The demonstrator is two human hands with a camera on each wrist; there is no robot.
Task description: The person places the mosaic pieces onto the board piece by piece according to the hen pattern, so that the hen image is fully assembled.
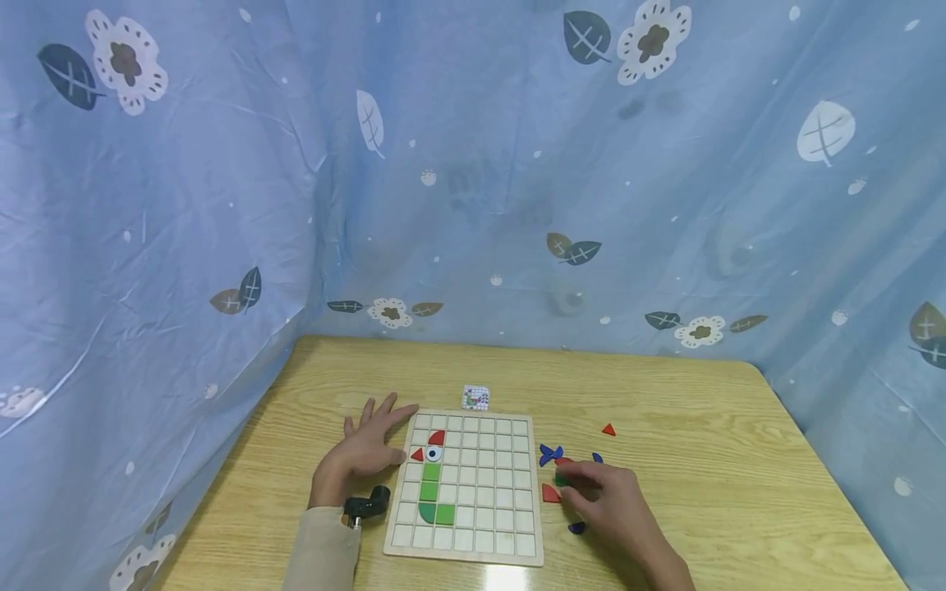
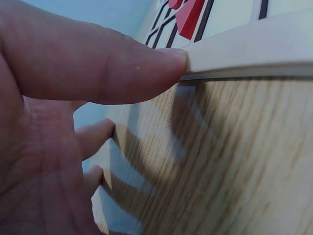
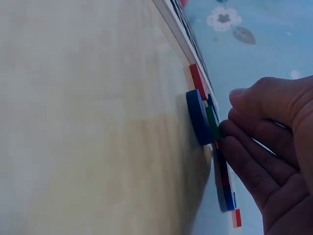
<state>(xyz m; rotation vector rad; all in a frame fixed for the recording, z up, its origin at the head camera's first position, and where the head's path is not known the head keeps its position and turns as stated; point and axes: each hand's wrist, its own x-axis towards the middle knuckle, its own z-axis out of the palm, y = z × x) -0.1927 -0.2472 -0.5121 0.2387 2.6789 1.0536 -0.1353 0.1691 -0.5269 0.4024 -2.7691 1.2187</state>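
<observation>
A pale wooden grid board (image 1: 463, 557) lies on the table, its left part holding a white round piece with an eye (image 1: 433, 453), a red quarter-round (image 1: 437, 438), a red triangle (image 1: 417, 454) and several green pieces (image 1: 429, 491). My left hand (image 1: 369, 445) rests at the board's left edge, fingers spread; in the left wrist view the thumb (image 2: 127, 68) touches the rim. Right of the board, my right hand (image 1: 608, 501) reaches to a green piece (image 3: 212, 123). Its fingertips are at that piece, while the thumb (image 3: 259, 100) stands apart from them.
Around the right hand lie a red quarter-round (image 1: 550, 493), blue pieces (image 1: 550, 454), a dark blue half-round (image 1: 576, 528) and a red triangle (image 1: 609, 429). A small printed pattern card (image 1: 476, 398) lies behind the board. A blue patterned curtain (image 1: 473, 205) encloses the wooden table (image 1: 702, 460).
</observation>
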